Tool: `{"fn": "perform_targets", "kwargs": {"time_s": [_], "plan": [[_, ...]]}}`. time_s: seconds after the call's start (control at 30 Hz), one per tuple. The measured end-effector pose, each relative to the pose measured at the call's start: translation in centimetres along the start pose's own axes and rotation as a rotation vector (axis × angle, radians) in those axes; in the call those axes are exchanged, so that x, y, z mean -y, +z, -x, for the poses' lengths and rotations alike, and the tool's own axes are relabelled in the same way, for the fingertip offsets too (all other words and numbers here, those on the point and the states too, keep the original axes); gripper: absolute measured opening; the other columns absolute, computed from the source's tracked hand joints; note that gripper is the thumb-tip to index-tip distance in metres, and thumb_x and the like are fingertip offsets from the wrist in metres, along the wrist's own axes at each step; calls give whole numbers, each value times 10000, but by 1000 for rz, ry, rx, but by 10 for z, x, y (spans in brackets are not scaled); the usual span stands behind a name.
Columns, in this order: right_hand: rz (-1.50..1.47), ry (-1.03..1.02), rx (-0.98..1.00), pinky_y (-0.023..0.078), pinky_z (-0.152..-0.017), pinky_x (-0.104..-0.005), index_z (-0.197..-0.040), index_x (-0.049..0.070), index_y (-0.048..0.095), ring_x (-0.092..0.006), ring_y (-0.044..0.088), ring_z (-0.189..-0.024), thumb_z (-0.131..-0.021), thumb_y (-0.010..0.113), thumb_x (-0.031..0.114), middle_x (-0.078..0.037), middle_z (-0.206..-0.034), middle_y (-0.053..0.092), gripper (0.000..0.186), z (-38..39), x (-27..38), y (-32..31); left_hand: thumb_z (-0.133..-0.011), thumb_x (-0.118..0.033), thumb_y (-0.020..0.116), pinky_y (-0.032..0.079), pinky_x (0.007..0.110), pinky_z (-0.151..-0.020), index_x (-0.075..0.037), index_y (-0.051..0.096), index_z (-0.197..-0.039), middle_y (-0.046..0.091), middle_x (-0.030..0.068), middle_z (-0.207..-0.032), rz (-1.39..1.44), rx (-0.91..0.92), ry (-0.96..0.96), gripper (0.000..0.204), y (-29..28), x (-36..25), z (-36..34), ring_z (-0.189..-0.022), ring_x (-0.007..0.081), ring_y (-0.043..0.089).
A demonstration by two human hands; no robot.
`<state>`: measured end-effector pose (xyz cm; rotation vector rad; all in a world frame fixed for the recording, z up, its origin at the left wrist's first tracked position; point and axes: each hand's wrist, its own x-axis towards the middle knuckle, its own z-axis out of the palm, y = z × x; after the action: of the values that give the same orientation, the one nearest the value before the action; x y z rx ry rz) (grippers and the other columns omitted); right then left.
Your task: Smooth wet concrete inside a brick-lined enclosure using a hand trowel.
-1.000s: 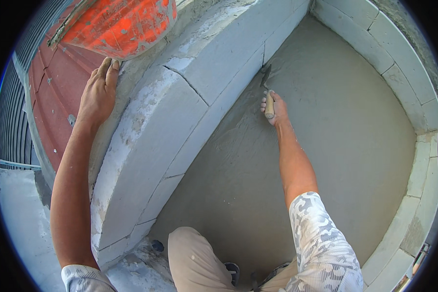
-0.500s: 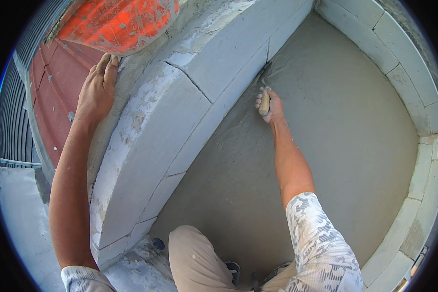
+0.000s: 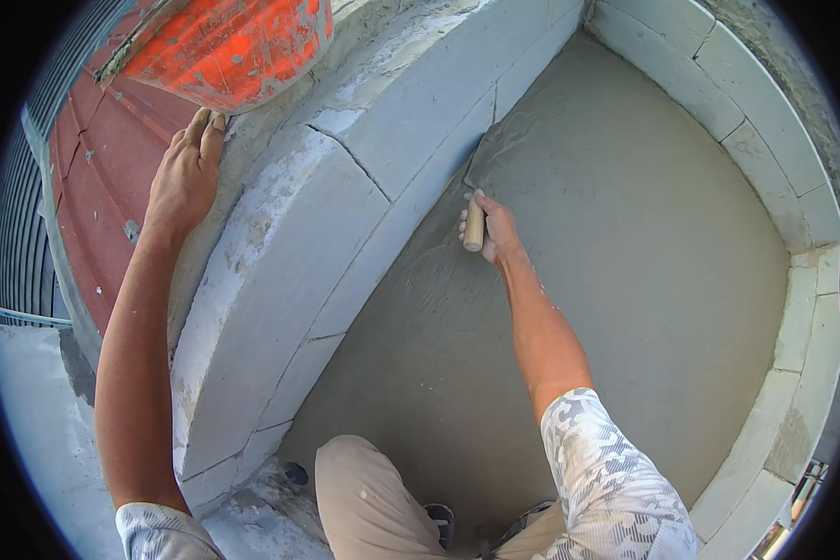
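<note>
My right hand (image 3: 499, 230) is closed round the pale wooden handle of a trowel (image 3: 474, 227). Its dark blade lies low against the wet grey mortar (image 3: 616, 243), close to the foot of the block wall (image 3: 280, 280); most of the blade is hard to make out. On the other side of that wall, my left hand (image 3: 185, 182) rests with its fingers stretched out on the ledge. Its fingertips are at the bottom edge of an orange bucket (image 3: 238, 51) smeared with dried mortar.
Pale blocks form a second wall (image 3: 765, 168) along the far and right sides of the mortar. Red metal roofing (image 3: 103, 205) slopes beside my left arm. My bent knee (image 3: 369, 490) and shoes are at the near end, beside a rough, mortar-splashed patch (image 3: 261, 518).
My right hand has drawn the trowel nearer and to the left along the foot of the wall. My left hand stays by the bucket. The whole view has shifted slightly.
</note>
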<state>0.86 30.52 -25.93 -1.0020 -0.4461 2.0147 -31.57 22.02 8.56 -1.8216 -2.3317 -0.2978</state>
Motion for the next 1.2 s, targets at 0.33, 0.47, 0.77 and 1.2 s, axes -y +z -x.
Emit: {"fn": "perform_targets", "kwargs": {"time_s": [0.33,0.47,0.77,1.2], "plan": [[-110,-51,-94,502,-537,-330,-1176,59,526,-184,549,-604,-1038,524,325,-69,-765,554,299,-27,32,-8,-1071,-466,317,341,394,-1166,-4,439,-1493,508,187,-1490,4,-5,13,637,2,0,-5,-1403,321,441],[-41,39,-11,518,-509,-366,-1128,35,555,-197,572,-575,-1016,554,299,-81,-773,579,287,10,5,12,-1070,-473,319,345,401,-1164,-4,432,-1499,503,214,-1485,-24,-21,12,646,4,8,-1,-1405,337,439],[924,-266,-412,555,-614,-436,-1086,-54,626,-333,693,-702,-953,635,295,-208,-836,675,373,-3,75,-37,-1074,-475,314,351,403,-1159,9,425,-1499,516,224,-1466,-14,-14,16,653,1,4,-3,-1396,343,446],[1633,-210,-218,527,-844,-499,-1037,-110,662,-464,678,-983,-950,643,344,-318,-992,695,462,-29,90,-72,-1072,-481,310,358,405,-1151,8,433,-1493,536,219,-1445,-10,-25,25,657,1,4,0,-1376,336,465]]}}
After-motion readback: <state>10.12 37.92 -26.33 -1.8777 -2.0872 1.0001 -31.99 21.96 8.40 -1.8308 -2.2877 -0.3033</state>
